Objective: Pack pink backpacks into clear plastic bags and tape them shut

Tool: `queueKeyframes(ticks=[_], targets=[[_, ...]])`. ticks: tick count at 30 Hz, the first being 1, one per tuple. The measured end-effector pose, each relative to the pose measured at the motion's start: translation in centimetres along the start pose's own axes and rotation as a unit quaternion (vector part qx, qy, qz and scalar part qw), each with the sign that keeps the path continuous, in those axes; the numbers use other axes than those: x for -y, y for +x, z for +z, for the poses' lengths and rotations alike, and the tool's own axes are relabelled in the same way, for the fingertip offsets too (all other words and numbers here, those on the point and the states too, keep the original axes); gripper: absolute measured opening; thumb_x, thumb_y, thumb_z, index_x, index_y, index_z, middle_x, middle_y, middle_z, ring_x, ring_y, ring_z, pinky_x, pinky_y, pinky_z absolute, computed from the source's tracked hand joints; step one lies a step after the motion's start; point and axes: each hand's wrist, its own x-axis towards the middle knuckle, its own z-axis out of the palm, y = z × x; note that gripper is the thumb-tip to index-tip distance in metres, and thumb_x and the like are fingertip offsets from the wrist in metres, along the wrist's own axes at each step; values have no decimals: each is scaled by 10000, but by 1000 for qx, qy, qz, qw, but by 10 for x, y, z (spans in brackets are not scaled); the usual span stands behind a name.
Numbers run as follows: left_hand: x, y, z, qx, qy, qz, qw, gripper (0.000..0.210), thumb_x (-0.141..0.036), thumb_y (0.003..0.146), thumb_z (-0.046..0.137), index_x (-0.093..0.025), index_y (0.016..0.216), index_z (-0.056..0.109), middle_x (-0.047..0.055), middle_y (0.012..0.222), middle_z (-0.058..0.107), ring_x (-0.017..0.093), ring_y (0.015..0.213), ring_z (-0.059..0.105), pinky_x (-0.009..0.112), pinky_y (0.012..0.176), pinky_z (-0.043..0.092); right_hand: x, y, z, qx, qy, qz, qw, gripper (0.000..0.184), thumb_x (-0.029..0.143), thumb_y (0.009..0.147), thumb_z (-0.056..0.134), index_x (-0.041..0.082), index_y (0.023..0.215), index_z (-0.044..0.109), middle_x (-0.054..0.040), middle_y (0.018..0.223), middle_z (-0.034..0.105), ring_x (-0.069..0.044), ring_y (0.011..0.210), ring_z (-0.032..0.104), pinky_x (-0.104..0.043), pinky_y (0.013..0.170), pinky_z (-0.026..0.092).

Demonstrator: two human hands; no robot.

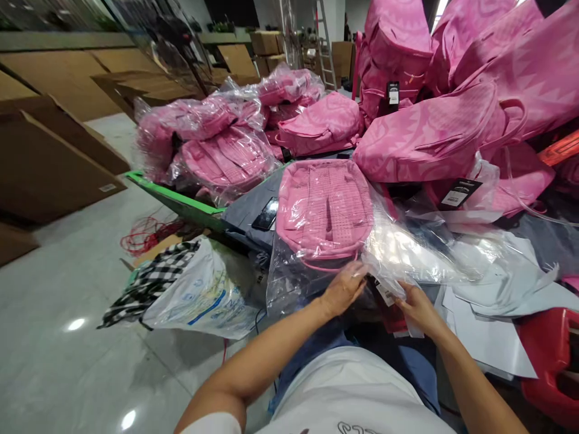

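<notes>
In front of me a pink backpack (323, 208) lies back side up inside a clear plastic bag (289, 277). At the bag's near edge my left hand (346, 288) is closed, its fingers pinching the clear plastic. My right hand (415, 306) is closed on the plastic too, a little further right. Between the hands a black hang tag (383, 294) with a white label shows through or beside the film; I cannot tell which. Right of the backpack lie flat clear plastic bags (407, 247).
Bagged pink backpacks (226, 157) are heaped at the left, and unbagged ones (420, 132) are piled at the right. A phone (266, 214) lies beside the backpack. White sheets (493, 337) and a red stool (549, 361) are at right. Cardboard boxes (49, 163) stand at left.
</notes>
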Motion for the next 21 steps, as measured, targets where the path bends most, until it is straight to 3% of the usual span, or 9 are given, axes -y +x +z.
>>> queueKeyframes(ticks=[3, 7, 9, 12, 15, 16, 18, 21], targets=[[7, 44, -7, 89, 114, 166, 975, 384, -114, 963, 569, -202, 1335, 599, 110, 1430, 606, 250, 1405, 499, 454, 1187, 425, -4, -1, -2, -8, -58, -7, 998, 452, 289, 772, 518, 143, 1149, 721, -95, 976, 779, -288, 865, 712, -380, 826, 554], [7, 78, -7, 188, 165, 333, 909, 127, -138, 966, 620, -207, 1028, 706, 74, 1066, 736, 208, 1139, 634, 331, 1068, 464, -10, -26, 34, -81, -184, -8, 980, 542, 197, 813, 517, 135, 1337, 642, -80, 793, 749, -287, 710, 720, -367, 673, 577], [10, 75, -7, 213, 161, 367, 891, 112, -143, 959, 636, -225, 943, 711, 50, 946, 736, 191, 1000, 649, 306, 1001, 481, -16, -46, 58, -113, -217, -44, 969, 524, 153, 847, 500, 174, 1354, 628, -115, 992, 771, -284, 857, 752, -370, 727, 610], [19, 56, -8, 243, 144, 377, 882, 175, -124, 952, 625, -252, 875, 716, 25, 968, 749, 182, 1005, 657, 302, 1025, 481, -16, -76, 78, -113, -230, -111, 960, 498, 176, 873, 564, 192, 1367, 623, -151, 1333, 682, -293, 1158, 697, -408, 922, 617], [28, 37, -8, 270, 134, 368, 880, 233, -65, 936, 587, -239, 941, 742, 56, 1134, 751, 187, 1163, 652, 302, 1107, 465, 0, -94, 66, -60, -192, -149, 968, 490, 340, 891, 703, 188, 1352, 640, -162, 1380, 649, -310, 1229, 659, -424, 992, 601], [29, 33, -8, 277, 137, 365, 878, 250, -59, 940, 573, -222, 1016, 746, 82, 1189, 741, 196, 1208, 645, 311, 1124, 466, 8, -95, 58, -68, -172, -163, 969, 473, 365, 908, 708, 198, 1346, 640, -155, 1366, 656, -298, 1223, 661, -408, 991, 601], [31, 28, -7, 285, 148, 362, 875, 287, -89, 972, 550, -191, 1180, 721, 130, 1254, 723, 216, 1249, 644, 337, 1137, 477, 23, -88, 42, -165, -165, -188, 954, 433, 334, 957, 671, 230, 1374, 612, -135, 1343, 660, -273, 1217, 657, -397, 1005, 588], [30, 26, -10, 261, 122, 364, 886, 302, -181, 1035, 510, -197, 1283, 682, 151, 1263, 724, 228, 1264, 651, 369, 1130, 504, 35, -53, 27, -356, -240, -177, 886, 472, 296, 973, 636, 244, 1437, 567, -164, 1409, 598, -340, 1309, 576, -525, 1065, 520]])
